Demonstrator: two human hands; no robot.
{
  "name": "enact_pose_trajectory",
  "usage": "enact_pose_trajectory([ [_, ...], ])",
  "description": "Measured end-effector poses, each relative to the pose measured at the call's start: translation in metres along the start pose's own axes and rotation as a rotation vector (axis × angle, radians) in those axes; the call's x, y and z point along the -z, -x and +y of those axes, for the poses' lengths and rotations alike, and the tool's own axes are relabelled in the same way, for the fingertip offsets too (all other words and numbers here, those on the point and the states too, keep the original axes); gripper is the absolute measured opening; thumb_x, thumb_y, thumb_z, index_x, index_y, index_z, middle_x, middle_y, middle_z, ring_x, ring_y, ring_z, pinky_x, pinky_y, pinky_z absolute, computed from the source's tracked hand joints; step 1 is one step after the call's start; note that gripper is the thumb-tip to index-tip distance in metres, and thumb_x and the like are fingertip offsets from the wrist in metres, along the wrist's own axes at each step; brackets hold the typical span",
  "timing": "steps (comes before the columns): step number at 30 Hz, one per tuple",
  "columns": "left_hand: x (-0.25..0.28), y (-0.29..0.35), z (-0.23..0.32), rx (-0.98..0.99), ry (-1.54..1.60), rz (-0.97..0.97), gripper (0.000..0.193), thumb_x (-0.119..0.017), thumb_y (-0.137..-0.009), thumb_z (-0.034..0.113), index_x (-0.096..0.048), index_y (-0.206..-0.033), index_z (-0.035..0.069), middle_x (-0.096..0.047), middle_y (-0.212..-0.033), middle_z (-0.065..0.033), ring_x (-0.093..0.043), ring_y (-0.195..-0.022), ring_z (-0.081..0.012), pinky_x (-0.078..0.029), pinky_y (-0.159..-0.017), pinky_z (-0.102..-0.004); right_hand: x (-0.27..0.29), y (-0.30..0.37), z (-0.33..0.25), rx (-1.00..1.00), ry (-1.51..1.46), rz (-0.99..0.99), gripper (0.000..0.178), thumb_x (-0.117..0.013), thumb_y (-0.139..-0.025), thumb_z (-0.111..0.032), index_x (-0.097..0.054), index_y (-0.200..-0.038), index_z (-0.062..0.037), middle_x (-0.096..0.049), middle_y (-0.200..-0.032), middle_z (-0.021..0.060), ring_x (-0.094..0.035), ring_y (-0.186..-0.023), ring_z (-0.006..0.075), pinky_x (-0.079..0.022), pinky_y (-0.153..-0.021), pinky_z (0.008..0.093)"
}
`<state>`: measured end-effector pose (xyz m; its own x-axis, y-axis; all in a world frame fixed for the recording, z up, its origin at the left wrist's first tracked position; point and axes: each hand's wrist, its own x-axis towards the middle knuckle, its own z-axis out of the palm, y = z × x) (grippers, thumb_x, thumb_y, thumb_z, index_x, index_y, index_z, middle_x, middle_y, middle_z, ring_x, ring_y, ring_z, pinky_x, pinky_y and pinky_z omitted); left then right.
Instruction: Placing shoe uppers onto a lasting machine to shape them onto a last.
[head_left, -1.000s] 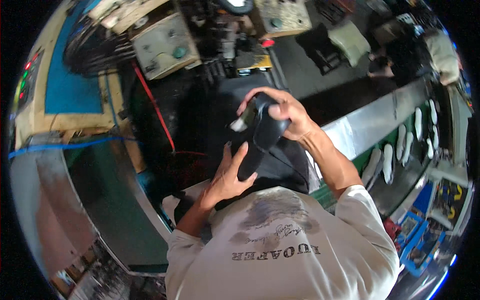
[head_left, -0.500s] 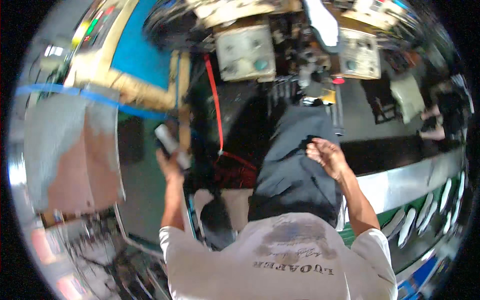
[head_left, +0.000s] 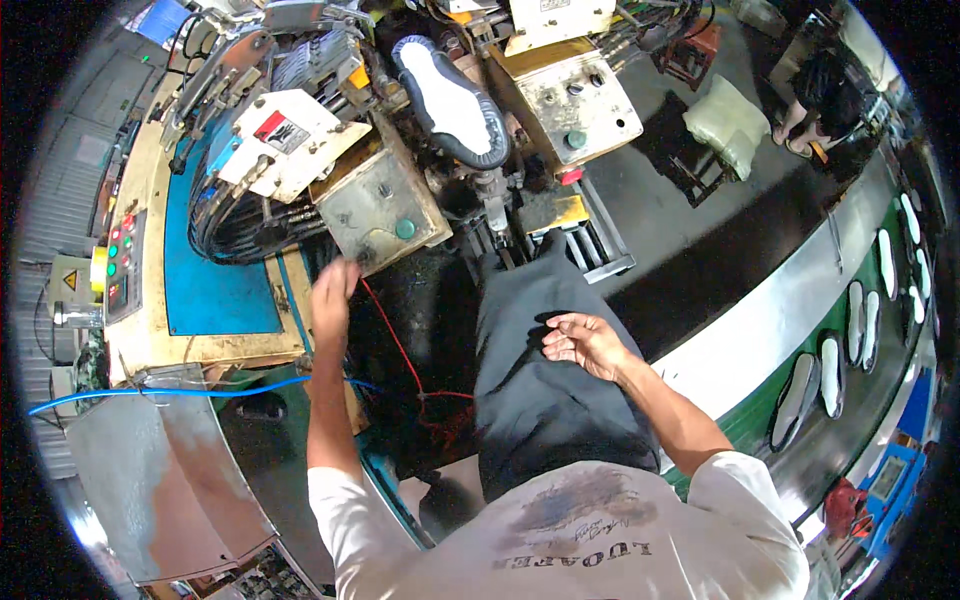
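My left hand [head_left: 335, 292] is raised beside the lower left corner of a worn grey control box [head_left: 375, 205] with a green button. Its fingers are loosely bent, and I see nothing in them. Over my dark trousers [head_left: 545, 395] hovers my right hand [head_left: 585, 345], fingers half curled and apart, no object visible in it; the dark patch by its fingertips looks like shadow. Ahead, a dark shoe upper with a white underside [head_left: 450, 105] sits sole side up on the machine's holder [head_left: 490, 195], out of reach of both hands.
A second control box [head_left: 570, 110] stands right of the shoe. At right, a conveyor [head_left: 720, 340] carries several shoe pieces [head_left: 797, 395]. A blue hose [head_left: 200, 392] crosses a metal sheet [head_left: 180, 470] at left. A red cord [head_left: 395, 335] hangs by my legs. Another person's feet [head_left: 800, 135] show far right.
My view has swung to the right and up toward the machine. The pale, elongated piece in my left hand is gone from it, and that hand is now raised by the control box.
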<state>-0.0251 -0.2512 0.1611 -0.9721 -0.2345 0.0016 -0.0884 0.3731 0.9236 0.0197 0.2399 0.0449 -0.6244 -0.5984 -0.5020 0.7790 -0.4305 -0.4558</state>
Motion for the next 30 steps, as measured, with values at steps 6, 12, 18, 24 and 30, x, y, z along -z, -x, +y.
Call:
enact_pose_trajectory([
  [6,-0.176,-0.175,0.173,0.417,0.953,-0.229,0.067,-0.071,-0.104,0.050,-0.055,-0.149,0.002,-0.070,-0.134,-0.0165,-0.070,-0.118,-0.0293,-0.058,-0.104,-0.0449,0.005,0.009,-0.001,0.021,-0.029,0.026,0.027,-0.053,-0.114,-0.013,-0.062,-0.135,0.0008,-0.077,-0.111,0.0210,-0.079,-0.095,0.0307,-0.067,-0.090,0.0453],
  [12,-0.192,-0.200,0.162,0.234,0.839,-0.215,0.033,-0.069,-0.102,0.031,-0.063,-0.127,0.009,-0.073,-0.107,-0.0079,-0.074,-0.098,-0.0252,-0.064,-0.089,-0.0436,-0.005,0.007,-0.026,0.209,0.269,0.067,0.049,-0.058,-0.115,-0.030,-0.055,-0.153,0.0015,-0.077,-0.117,0.0158,-0.075,-0.103,0.0216,-0.063,-0.095,0.0367],
  [18,-0.208,-0.075,0.212,-0.052,0.737,-0.456,0.070,-0.066,-0.098,0.027,-0.041,-0.156,-0.002,-0.066,-0.134,-0.0214,-0.072,-0.117,-0.0352,-0.061,-0.102,-0.0494,-0.102,0.018,-0.147,0.557,0.303,-0.211,0.075,-0.050,-0.114,-0.052,-0.025,-0.173,-0.0127,-0.065,-0.145,0.0199,-0.066,-0.129,0.0282,-0.050,-0.115,0.0449],
  [24,-0.237,0.015,0.236,-0.075,0.601,-0.395,0.073,-0.065,-0.094,0.025,-0.040,-0.158,-0.002,-0.062,-0.142,-0.0187,-0.067,-0.125,-0.0285,-0.055,-0.108,-0.0407,-0.137,0.050,-0.132,0.966,0.774,0.024,0.083,-0.055,-0.113,-0.045,-0.020,-0.172,0.0003,-0.027,-0.176,0.0269,-0.026,-0.164,0.0346,-0.021,-0.132,0.0401],
  [30,-0.254,0.047,0.231,0.050,0.656,-0.420,0.067,-0.070,-0.104,0.020,-0.040,-0.161,0.002,-0.061,-0.144,-0.0154,-0.065,-0.128,-0.0269,-0.054,-0.106,-0.0390,-0.132,0.063,-0.116,0.793,0.286,0.066,0.066,-0.050,-0.116,-0.043,-0.040,-0.165,0.0018,-0.059,-0.154,0.0179,-0.057,-0.141,0.0232,-0.045,-0.117,0.0361],
])
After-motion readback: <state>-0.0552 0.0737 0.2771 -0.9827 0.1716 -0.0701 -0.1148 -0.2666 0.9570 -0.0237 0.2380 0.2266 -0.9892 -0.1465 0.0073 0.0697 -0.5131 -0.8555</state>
